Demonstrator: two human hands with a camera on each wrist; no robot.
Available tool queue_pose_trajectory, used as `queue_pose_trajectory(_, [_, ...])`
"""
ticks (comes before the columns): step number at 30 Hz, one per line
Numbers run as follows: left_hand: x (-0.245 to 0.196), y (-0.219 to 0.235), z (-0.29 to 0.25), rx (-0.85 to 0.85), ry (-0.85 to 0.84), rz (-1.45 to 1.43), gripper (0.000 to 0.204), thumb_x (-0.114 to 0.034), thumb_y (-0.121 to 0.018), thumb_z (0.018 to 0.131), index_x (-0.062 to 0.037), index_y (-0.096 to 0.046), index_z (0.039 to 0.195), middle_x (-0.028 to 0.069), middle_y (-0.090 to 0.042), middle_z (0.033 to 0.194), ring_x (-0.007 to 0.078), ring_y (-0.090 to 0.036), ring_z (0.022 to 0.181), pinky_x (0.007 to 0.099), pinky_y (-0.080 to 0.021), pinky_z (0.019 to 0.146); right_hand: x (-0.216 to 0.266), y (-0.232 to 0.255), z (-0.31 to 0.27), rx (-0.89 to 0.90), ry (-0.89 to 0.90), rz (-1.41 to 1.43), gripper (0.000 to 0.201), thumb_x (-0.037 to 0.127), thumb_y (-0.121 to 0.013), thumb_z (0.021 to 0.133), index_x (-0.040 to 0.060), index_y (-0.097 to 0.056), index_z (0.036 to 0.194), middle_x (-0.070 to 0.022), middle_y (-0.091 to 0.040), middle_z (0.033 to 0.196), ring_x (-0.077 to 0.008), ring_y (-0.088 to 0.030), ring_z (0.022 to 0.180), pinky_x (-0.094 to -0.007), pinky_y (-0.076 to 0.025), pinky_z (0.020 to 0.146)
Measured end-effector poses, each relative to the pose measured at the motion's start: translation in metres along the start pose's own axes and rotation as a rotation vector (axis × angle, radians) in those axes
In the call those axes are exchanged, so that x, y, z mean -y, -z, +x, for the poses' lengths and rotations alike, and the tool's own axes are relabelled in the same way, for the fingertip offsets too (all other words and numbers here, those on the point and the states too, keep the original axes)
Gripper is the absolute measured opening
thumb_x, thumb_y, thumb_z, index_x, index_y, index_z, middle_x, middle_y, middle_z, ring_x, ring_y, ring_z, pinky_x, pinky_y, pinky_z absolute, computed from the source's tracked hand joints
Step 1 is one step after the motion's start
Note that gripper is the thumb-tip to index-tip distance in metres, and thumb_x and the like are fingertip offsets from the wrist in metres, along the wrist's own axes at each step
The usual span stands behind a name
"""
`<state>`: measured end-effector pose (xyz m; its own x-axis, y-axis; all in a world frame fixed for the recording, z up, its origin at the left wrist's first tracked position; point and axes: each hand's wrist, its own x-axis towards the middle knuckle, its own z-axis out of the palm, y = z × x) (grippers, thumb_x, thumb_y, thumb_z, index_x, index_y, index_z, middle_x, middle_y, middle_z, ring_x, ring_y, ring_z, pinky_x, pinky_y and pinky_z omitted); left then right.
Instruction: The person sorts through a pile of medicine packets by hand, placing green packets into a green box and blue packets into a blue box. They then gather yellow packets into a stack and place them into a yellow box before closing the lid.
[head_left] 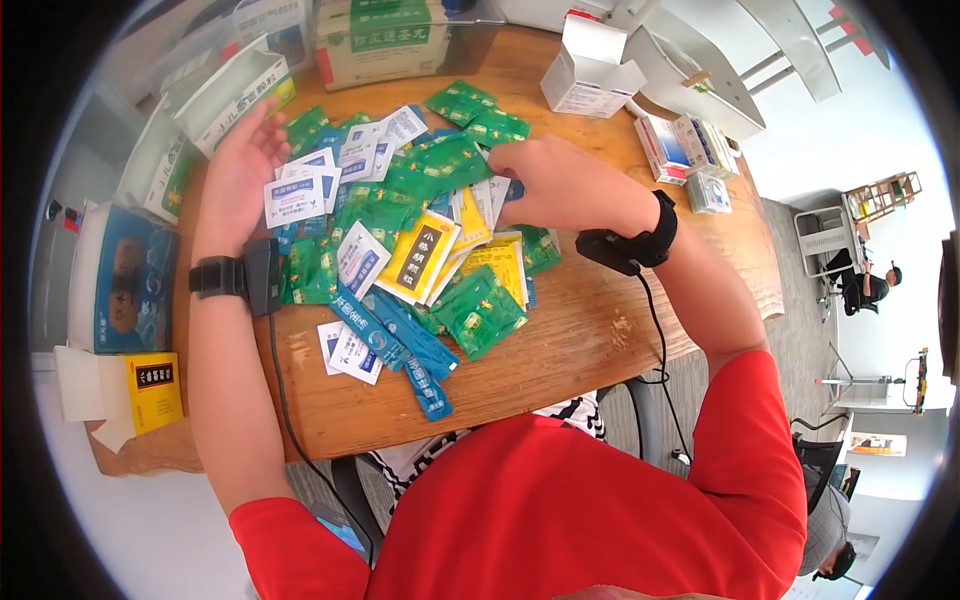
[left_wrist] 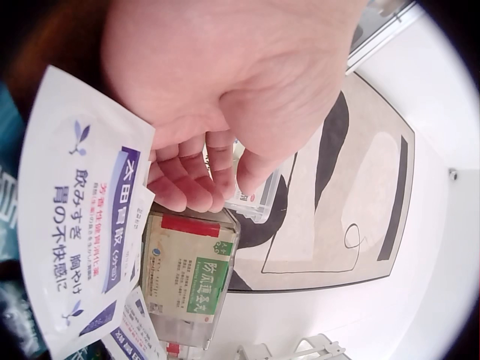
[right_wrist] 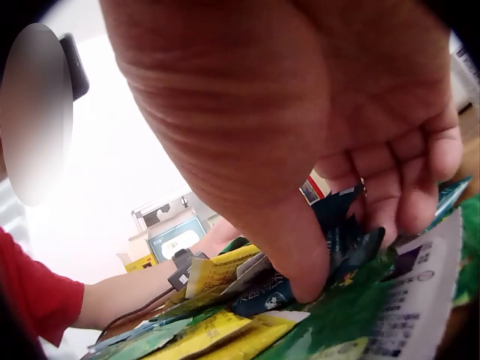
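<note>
At two o'clock on the pile (head_left: 377, 208), touching a blue sachet (right_wrist: 266, 298) with the right hand (head_left: 568, 188), much the nearer; found at that hand's nine o'clock; cannot tell whether pinched, nor the run of its long axis. At ten o'clock, beside white sachets (head_left: 295, 198), holding nothing in the loosely uncurled left hand (head_left: 240, 178).
</note>
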<state>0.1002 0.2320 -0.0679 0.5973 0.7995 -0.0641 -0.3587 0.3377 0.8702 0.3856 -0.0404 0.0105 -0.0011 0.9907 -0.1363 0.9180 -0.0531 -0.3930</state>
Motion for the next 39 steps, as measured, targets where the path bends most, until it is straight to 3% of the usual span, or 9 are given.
queue_pose_trajectory(5, [0.001, 0.001, 0.001, 0.014, -0.003, -0.003, 0.037, -0.027, -0.066, 0.111, -0.0042, -0.064, 0.140, 0.0008, -0.066, 0.109, 0.0097, -0.062, 0.094, 0.0253, -0.053, 0.087, -0.005, -0.001, 0.001, 0.003, 0.190, -0.039, 0.026, 0.017, -0.077, 0.090, -0.0024, -0.070, 0.105, -0.0248, -0.074, 0.100, -0.0465, -0.070, 0.096, -0.0498, -0.054, 0.081])
queue_pose_trajectory(9, [0.001, -0.002, 0.000, 0.003, 0.003, 0.003, 0.038, -0.028, -0.067, 0.111, -0.0040, -0.064, 0.140, 0.0010, -0.066, 0.109, 0.0097, -0.062, 0.094, 0.0251, -0.053, 0.086, -0.011, 0.005, 0.001, 0.056, 0.165, -0.023, 0.026, 0.018, -0.076, 0.093, -0.0031, -0.071, 0.107, -0.0244, -0.074, 0.102, -0.0457, -0.069, 0.097, -0.0492, -0.054, 0.081])
queue_pose_trajectory(11, [0.001, -0.003, 0.000, -0.001, 0.005, 0.002, 0.038, -0.028, -0.067, 0.111, -0.0039, -0.064, 0.140, 0.0010, -0.066, 0.109, 0.0096, -0.062, 0.094, 0.0251, -0.053, 0.086, -0.017, 0.008, 0.002, 0.120, 0.048, 0.021, 0.029, 0.018, -0.077, 0.093, -0.0035, -0.072, 0.112, -0.0234, -0.073, 0.101, -0.0408, -0.070, 0.094, -0.0456, -0.054, 0.082])
queue_pose_trajectory(20, [-0.001, -0.004, -0.001, -0.020, 0.002, 0.015, 0.039, -0.027, -0.067, 0.111, -0.0037, -0.063, 0.141, 0.0011, -0.065, 0.109, 0.0099, -0.062, 0.093, 0.0255, -0.054, 0.086, -0.015, 0.004, -0.003, -0.022, 0.043, 0.234, 0.059, 0.022, -0.081, 0.091, 0.0034, -0.063, 0.145, -0.0140, -0.074, 0.100, -0.0240, -0.070, 0.091, -0.0383, -0.056, 0.082])
queue_pose_trajectory(24, [0.000, -0.002, 0.000, -0.016, 0.008, 0.005, 0.038, -0.027, -0.067, 0.111, -0.0041, -0.064, 0.140, 0.0008, -0.065, 0.108, 0.0099, -0.062, 0.093, 0.0256, -0.054, 0.086, -0.011, 0.000, 0.000, -0.093, 0.035, 0.286, 0.052, 0.022, -0.082, 0.091, 0.0024, -0.069, 0.137, -0.0176, -0.076, 0.105, -0.0274, -0.074, 0.094, -0.0392, -0.059, 0.084])
queue_pose_trajectory(29, [-0.001, -0.003, -0.001, -0.017, 0.012, -0.010, 0.037, -0.027, -0.067, 0.110, -0.0046, -0.065, 0.139, 0.0005, -0.065, 0.107, 0.0099, -0.062, 0.092, 0.0256, -0.054, 0.085, -0.010, -0.012, 0.006, -0.159, -0.042, 0.626, 0.041, 0.015, -0.077, 0.096, 0.0028, -0.071, 0.135, -0.0071, -0.072, 0.088, -0.0111, -0.068, 0.074, -0.0296, -0.056, 0.064])
queue_pose_trajectory(33, [0.000, -0.003, -0.001, -0.037, 0.013, -0.009, 0.036, -0.027, -0.067, 0.110, -0.0049, -0.065, 0.139, 0.0005, -0.065, 0.107, 0.0101, -0.062, 0.092, 0.0258, -0.054, 0.085, -0.014, -0.016, 0.013, -0.204, -0.009, 0.659, 0.037, 0.014, -0.076, 0.097, 0.0034, -0.073, 0.133, -0.0039, -0.069, 0.085, -0.0097, -0.063, 0.071, -0.0286, -0.053, 0.063])
queue_pose_trajectory(35, [-0.002, -0.004, -0.002, -0.035, 0.013, -0.005, 0.036, -0.027, -0.067, 0.110, -0.0051, -0.065, 0.139, 0.0005, -0.065, 0.107, 0.0102, -0.062, 0.092, 0.0259, -0.054, 0.085, -0.011, -0.012, 0.011, -0.154, -0.041, 0.669, 0.038, 0.007, -0.072, 0.099, 0.0057, -0.071, 0.137, 0.0005, -0.074, 0.103, -0.0036, -0.066, 0.084, -0.0222, -0.056, 0.070])
queue_pose_trajectory(39, [-0.003, -0.006, -0.003, -0.036, 0.015, 0.004, 0.037, -0.026, -0.066, 0.111, -0.0039, -0.064, 0.140, 0.0013, -0.064, 0.108, 0.0107, -0.061, 0.093, 0.0261, -0.054, 0.086, -0.019, -0.018, 0.013, -0.205, 0.062, 0.673, 0.038, 0.014, -0.081, 0.095, 0.0062, -0.074, 0.132, -0.0021, -0.068, 0.085, -0.0085, -0.062, 0.072, -0.0282, -0.052, 0.063])
